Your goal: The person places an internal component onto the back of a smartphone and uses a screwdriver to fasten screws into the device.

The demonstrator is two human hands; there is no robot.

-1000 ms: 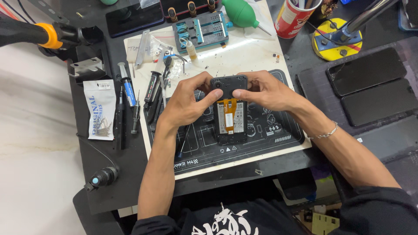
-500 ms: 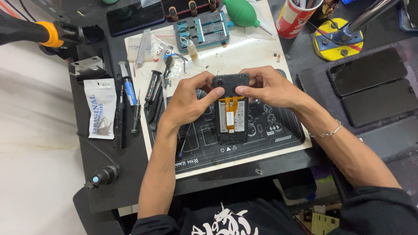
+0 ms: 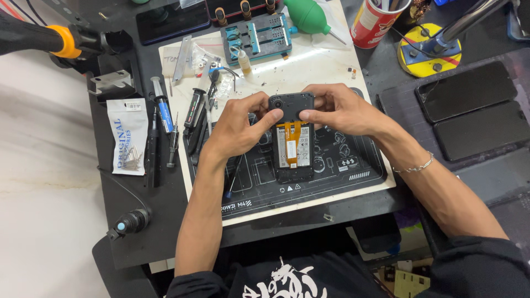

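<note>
While the opened phone [image 3: 292, 144] lies at the middle of the black mat [image 3: 353, 171], the left hand [image 3: 237, 128] and right hand [image 3: 338, 110] pinch its dark top cover [image 3: 291, 105] with curled fingers, hiding the cover's side edges; screwdrivers [image 3: 194, 110] crowd the mat's left edge.

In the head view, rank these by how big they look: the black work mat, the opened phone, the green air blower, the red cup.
1. Black work mat
2. Opened phone
3. Green air blower and red cup: both cut off by the frame's top edge, too alike to rank.
</note>
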